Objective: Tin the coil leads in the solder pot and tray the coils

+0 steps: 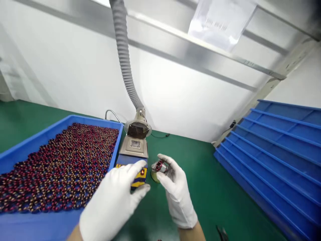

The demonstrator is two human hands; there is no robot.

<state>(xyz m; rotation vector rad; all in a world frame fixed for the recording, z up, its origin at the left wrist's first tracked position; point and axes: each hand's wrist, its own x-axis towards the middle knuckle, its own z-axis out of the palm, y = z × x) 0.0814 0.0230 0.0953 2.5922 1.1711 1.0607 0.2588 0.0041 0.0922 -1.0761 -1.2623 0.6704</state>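
Note:
Both my hands wear white gloves. My right hand pinches a small round wound coil part with red windings and a silvery body, held up just right of a small blue and yellow solder pot. My left hand hovers in front of that pot with its fingers spread and nothing in them, beside the near right corner of a blue tray. The tray is packed with several red and gold wound coils. A small yellowish round thing lies on the mat below the held part.
A grey ribbed extraction hose comes down from above to a hood over the pot. A stack of blue trays stands at the right. The bench has a green mat and a white back wall. A dark tool tip shows at the bottom.

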